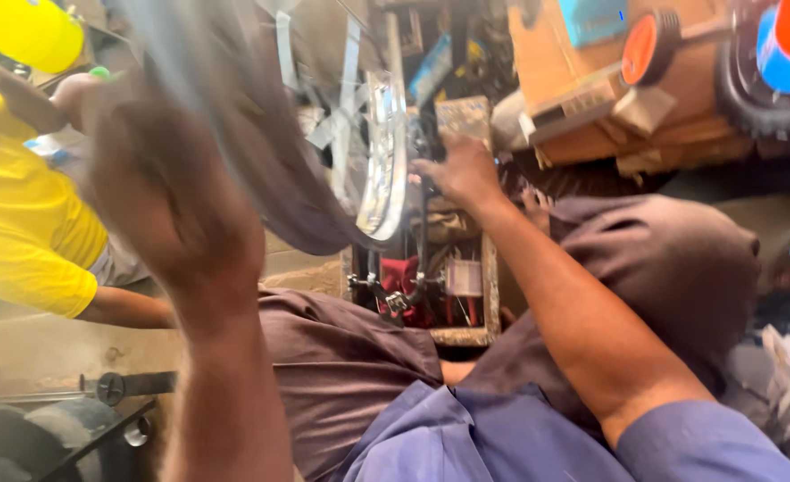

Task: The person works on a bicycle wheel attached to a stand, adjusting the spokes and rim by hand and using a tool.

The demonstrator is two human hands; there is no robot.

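Head view, looking down over the person's lap. The left hand (176,210), large and blurred in the foreground, is raised with its back to the camera against the dark rubber tyre (261,170) of a bicycle wheel; whether its fingers are closed on the tyre cannot be told, since the palm side is hidden. The wheel is smeared by motion. Its rim (384,161) shows as a bright, curved band of polished metal, with thin pale spokes (346,116) crossing the space inside it.

The right hand (459,171) reaches past the rim, fingers curled together at a dark upright frame part (424,223) just beside the wheel; what it grips, if anything, is too blurred to tell. Below it stands a rough wooden box (489,295), open at the top, holding red cloth (404,277) and small metal parts.

The person's knees, in brown cloth (672,259), flank the box; blue sleeves (707,442) of soft woven fabric fill the lower edge.

At left, another person in a yellow shirt (20,223) sits near, one bare forearm extended. At upper right lie stacked cardboard boxes (573,80), an orange disc-shaped wheel (642,49) and a knobbly black tyre (752,98). At lower left a dark metal bar with a round bolt head (111,387) lies on the dusty floor (38,348).
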